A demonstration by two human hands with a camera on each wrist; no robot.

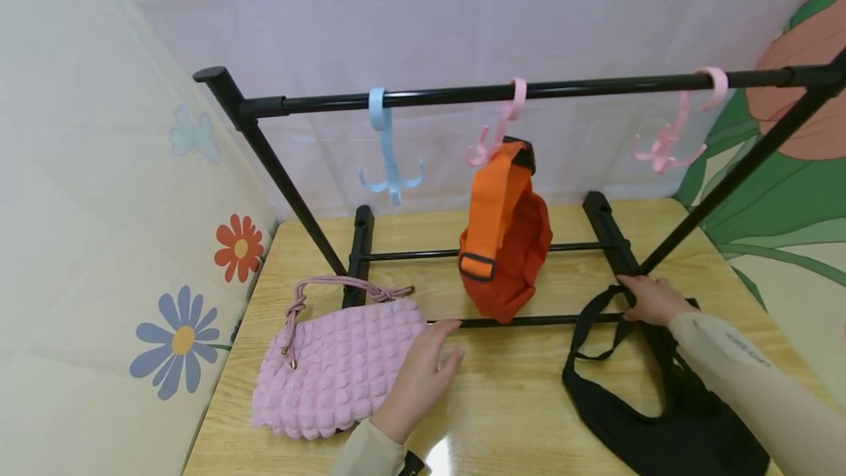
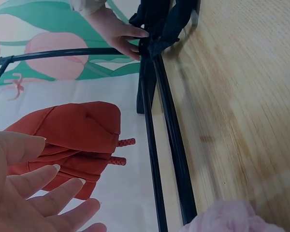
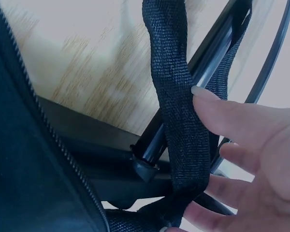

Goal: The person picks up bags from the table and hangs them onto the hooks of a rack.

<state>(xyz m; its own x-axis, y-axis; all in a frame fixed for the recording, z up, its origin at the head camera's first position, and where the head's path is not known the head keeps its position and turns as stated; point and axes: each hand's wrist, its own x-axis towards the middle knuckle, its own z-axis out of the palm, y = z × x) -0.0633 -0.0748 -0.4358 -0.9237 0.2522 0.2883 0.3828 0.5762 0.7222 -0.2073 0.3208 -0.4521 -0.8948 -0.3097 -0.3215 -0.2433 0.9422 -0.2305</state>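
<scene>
the right hand (image 1: 654, 301) loosely holds the strap (image 3: 178, 101) of the black shoulder bag (image 1: 690, 428) on the tabletop (image 1: 515, 410); only its wrist view shows the zipper (image 3: 59, 143). the left hand (image 1: 418, 373), fingers apart, is beside the pink bag (image 1: 337, 362); its wrist view alone shows red cords (image 2: 126, 142) on the orange bag (image 1: 509, 270).

I have the left hand (image 1: 420, 374) held forward, thumb apart and fingers loosely spread, while from afar I see the right arm (image 1: 750, 377) stretched farther out, the right hand (image 1: 654, 303) with fingers curved opposite its thumb.
</scene>
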